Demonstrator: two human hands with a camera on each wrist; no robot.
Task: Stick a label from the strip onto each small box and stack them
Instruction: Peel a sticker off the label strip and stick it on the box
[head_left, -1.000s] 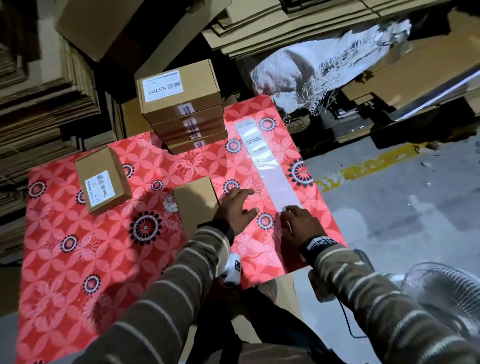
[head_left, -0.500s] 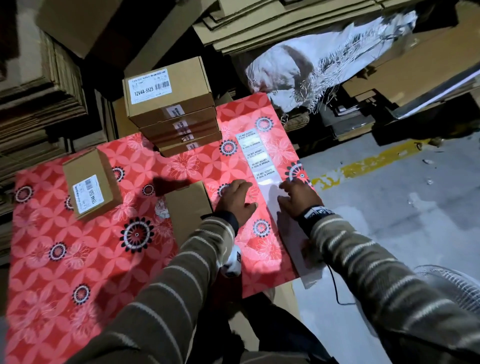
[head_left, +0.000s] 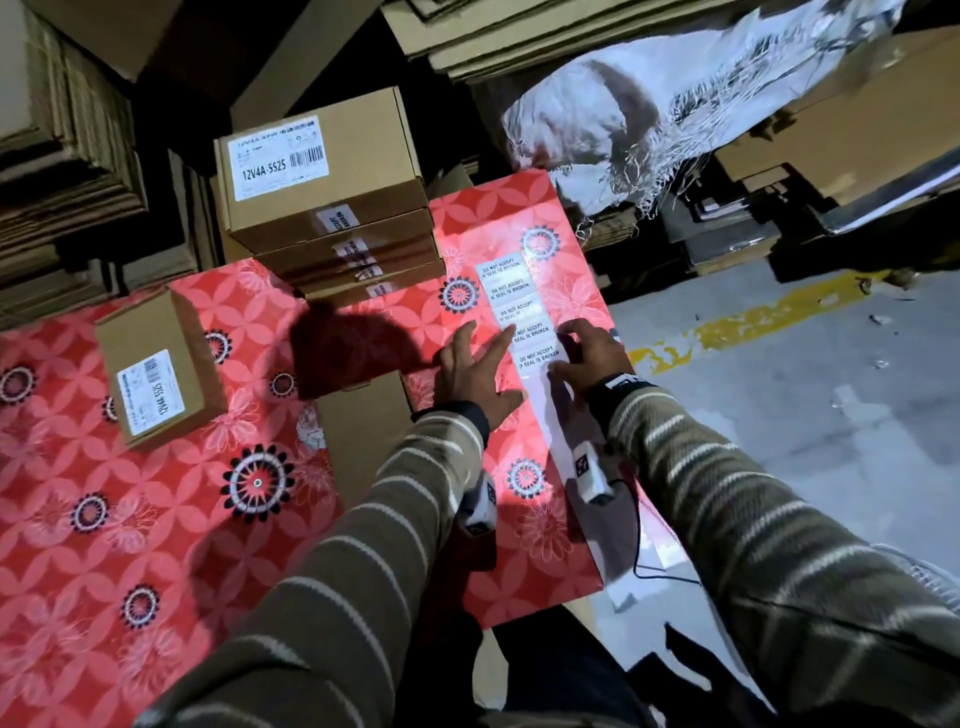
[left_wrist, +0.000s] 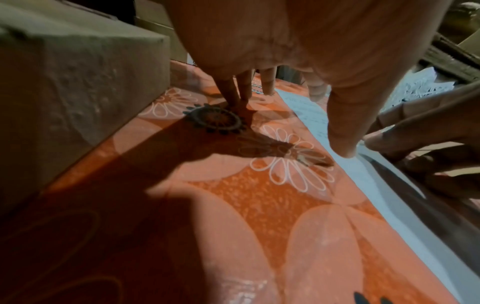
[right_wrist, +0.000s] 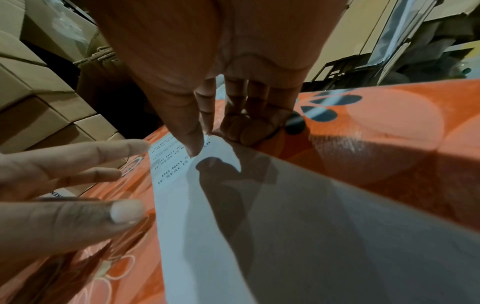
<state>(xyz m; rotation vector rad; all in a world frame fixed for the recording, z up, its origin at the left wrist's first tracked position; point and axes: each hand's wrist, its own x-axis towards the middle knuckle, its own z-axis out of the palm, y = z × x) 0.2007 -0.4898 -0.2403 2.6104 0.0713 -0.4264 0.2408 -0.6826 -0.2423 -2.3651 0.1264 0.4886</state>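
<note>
A white label strip (head_left: 519, 312) printed "DO NOT ACCEPT IF SEAL IS BROKEN" lies along the right side of the red flowered table (head_left: 156, 519). My left hand (head_left: 470, 371) is spread flat beside it, its forefinger lying on the strip's left edge. My right hand (head_left: 592, 353) is curled at the right edge; in the right wrist view its thumb (right_wrist: 193, 146) and forefinger pinch the strip (right_wrist: 197, 205) by the nearest labels. A stack of labelled brown boxes (head_left: 322, 208) stands at the back. One labelled box (head_left: 156, 369) lies on the left, and a plain box (head_left: 363, 421) sits by my left wrist.
Piles of flat cardboard (head_left: 67, 130) and a white woven sack (head_left: 649, 104) crowd the back. The table's right edge drops to a grey floor with a yellow line (head_left: 753, 322). The strip's blank tail (head_left: 618, 592) hangs over the near edge.
Both hands have slid up the strip, away from me, from its blank backing to the printed labels. The left forefinger now rests on the strip.
</note>
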